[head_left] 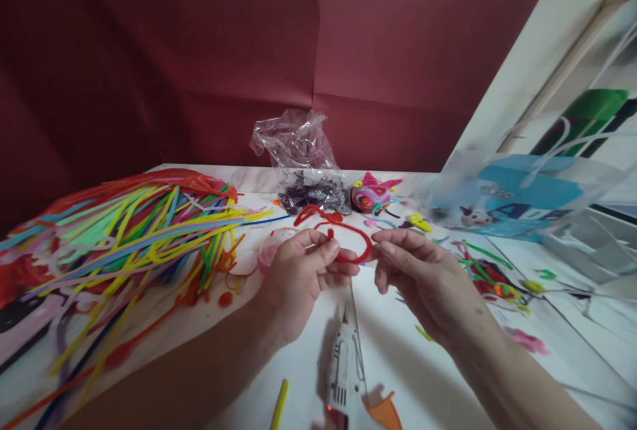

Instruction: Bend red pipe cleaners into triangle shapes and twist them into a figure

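Note:
A red pipe cleaner (367, 244), bent into open loops, is pinched between the thumb and fingers of my left hand (306, 271). Its loops rise above the fingertips and curve to the right. My right hand (418, 264) has thumb and index finger together at the right edge of the loop; what lies between them, if anything, I cannot make out. Below both hands a white glue gun (343, 363) lies on the white table (298, 363), nozzle pointing away from me, with a red light near its lower end.
A heap of coloured pipe cleaners (164, 231) spreads over the left side. Behind the hands are a clear plastic bag (303, 144) with dark pieces and a pink decorated head (371, 194). Scraps (497, 284) and a translucent carrier bag (537, 191) are at right.

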A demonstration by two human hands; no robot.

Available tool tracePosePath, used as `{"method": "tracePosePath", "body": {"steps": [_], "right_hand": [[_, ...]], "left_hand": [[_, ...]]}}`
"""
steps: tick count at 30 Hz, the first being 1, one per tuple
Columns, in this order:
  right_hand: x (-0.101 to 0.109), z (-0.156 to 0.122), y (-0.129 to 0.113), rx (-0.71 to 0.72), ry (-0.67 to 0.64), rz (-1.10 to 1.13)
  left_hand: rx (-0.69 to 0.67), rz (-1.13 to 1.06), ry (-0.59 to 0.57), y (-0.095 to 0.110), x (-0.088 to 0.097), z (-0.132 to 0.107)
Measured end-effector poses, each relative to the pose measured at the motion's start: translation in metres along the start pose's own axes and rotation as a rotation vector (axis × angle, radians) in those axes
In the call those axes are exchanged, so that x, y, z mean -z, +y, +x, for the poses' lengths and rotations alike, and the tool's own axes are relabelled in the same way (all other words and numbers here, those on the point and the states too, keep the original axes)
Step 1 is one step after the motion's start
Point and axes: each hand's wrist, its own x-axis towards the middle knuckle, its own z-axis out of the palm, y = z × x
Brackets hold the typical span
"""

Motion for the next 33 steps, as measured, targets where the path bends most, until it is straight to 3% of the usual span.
{"method": "tracePosePath", "body": {"steps": [5,18,24,29,33], "right_hand": [[-0.002,-0.001,-0.001,0.0,-0.006,0.015],[0.001,-0.003,-0.003,0.024,-0.028,-0.116],[0.005,0.0,-0.005,0.031,0.005,-0.135],[0.012,0.002,-0.013,0.185,0.15,-0.378],[0.018,0.001,-0.013,0.326,0.182,-0.696]], "left_hand": [[0.047,0.034,-0.028,-0.005,-0.002,-0.001],[-0.021,0.083,0.024,-0.003,0.001,0.002],[0.039,0.101,0.048,-0.004,0.004,0.006],[0.106,0.081,0.096,0.014,0.013,0.014],[0.222,0.185,-0.099,0.025,0.016,0.013]]}}
